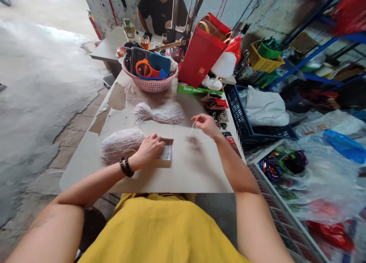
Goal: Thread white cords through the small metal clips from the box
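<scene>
My right hand (206,125) is raised over the table, its fingers pinched on a thin white string (195,136) that hangs down in a loop. My left hand (151,150) reaches over a small open cardboard box (163,163), fingers curled down at its edge. What the left fingertips grip, if anything, is hidden. Small whitish pieces (167,152) lie in the box. Left of it, touching or close to my wrist, lies a thick bundle of white strings (121,141). A second string bundle (158,113), narrowed in the middle, lies farther back.
A pink basket (151,84) full of items stands at the back, beside a red paper bag (198,53) and a white lamp (224,66). Small packets (215,103) line the right edge. A dark blue crate (243,114) stands right of the table. A person (160,11) sits beyond.
</scene>
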`<state>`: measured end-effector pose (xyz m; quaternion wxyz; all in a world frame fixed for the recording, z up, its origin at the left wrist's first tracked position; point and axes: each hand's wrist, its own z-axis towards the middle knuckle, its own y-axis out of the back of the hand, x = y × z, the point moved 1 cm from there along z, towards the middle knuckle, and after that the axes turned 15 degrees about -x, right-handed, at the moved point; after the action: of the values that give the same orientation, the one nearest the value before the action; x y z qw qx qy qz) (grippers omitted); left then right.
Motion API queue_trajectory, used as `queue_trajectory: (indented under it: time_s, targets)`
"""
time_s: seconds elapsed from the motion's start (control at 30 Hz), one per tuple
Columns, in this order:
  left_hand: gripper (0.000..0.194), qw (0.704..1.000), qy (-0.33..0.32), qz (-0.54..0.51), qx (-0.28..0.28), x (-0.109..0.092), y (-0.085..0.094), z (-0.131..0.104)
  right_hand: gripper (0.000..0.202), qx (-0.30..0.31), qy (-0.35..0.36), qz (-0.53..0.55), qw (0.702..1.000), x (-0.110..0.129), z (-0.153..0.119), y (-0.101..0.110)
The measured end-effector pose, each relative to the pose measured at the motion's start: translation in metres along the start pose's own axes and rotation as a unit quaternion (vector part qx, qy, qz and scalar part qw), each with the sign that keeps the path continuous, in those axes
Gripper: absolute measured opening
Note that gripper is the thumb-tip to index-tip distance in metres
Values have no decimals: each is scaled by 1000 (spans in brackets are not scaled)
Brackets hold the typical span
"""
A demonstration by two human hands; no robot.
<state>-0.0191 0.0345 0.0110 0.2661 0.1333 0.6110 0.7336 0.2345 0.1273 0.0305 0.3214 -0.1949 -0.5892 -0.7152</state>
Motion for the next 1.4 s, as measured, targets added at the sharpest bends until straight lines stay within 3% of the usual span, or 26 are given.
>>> queue_trajectory:
  time_s: [0.03, 0.1, 0.2, 0.37, 0.5, 0.7, 0.77, 0.83, 0.97, 1.17, 1.4]
  targets:
    - [19, 1000, -1, -1, 12, -1, -4, 6, 5, -25, -32, 124, 991, 1, 5, 11]
    - [18, 1000, 4, -6, 20, -1, -10, 14, 5, -57, -78, 326, 940, 6, 12, 32]
    - [19, 999, 9, -34, 12, 0, -13, 17, 12, -75, -100, 433, 893, 20, 15, 54]
    - [23, 996, 14, -87, -16, 5, -12, 12, 20, -103, -140, 389, 905, 40, 12, 64]
    - [20, 992, 27, -114, -38, 6, -8, 8, 22, -165, -111, 356, 913, 48, 14, 69]
    - [15, 973, 122, -177, -79, 1, 7, 6, 21, -165, -84, 319, 930, 66, 6, 71]
    - [18, 953, 174, -230, -93, 1, 12, 5, 21, -143, -88, 313, 935, 75, -6, 66]
    - [23, 922, 227, -301, -84, 1, 13, 5, 23, -80, -106, 309, 942, 83, -23, 54]
    - [31, 847, 305, -430, -72, 3, 10, 3, 27, 68, -178, 324, 927, 87, -60, 10]
    - [34, 788, 365, -479, -128, 6, 0, -3, 22, -27, -194, 302, 933, 82, -90, -41]
    - [38, 775, 355, -495, -168, 6, -9, -9, 22, -58, -167, 259, 950, 94, -92, -49]
